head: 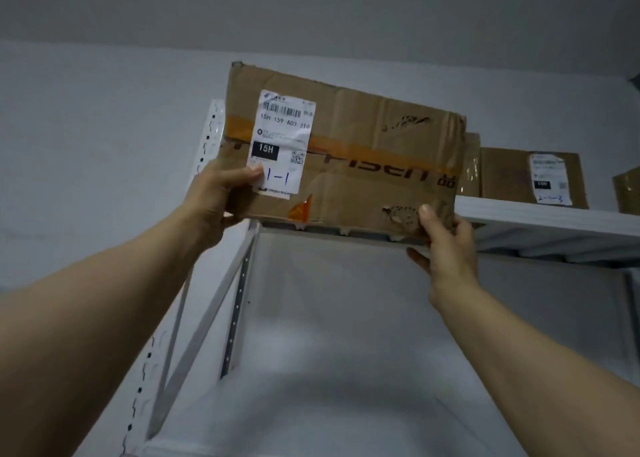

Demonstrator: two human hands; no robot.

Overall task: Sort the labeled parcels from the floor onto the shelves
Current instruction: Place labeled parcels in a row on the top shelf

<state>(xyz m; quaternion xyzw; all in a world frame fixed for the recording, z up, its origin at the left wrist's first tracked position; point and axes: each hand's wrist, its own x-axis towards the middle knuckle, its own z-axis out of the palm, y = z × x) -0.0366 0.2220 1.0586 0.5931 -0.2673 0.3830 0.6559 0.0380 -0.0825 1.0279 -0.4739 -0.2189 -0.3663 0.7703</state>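
Note:
A worn brown cardboard parcel [367, 152] with orange tape stands at the left end of the white top shelf [540, 216], above my head. Its white shipping label [282, 141] carries a handwritten "1-1". My left hand [216, 193] grips the parcel's lower left corner, thumb on the label. My right hand [443, 245] grips the lower right corner, thumb on the front face and fingers underneath. The parcel's bottom edge meets the shelf's front edge; I cannot tell whether it rests fully on it.
Further right on the same shelf stands a second brown parcel [533, 176] with a label marked "1-1-3", and a third parcel's corner [627, 190] shows at the frame edge. A perforated white upright [211, 134] and diagonal braces [239, 297] frame the shelf's left side.

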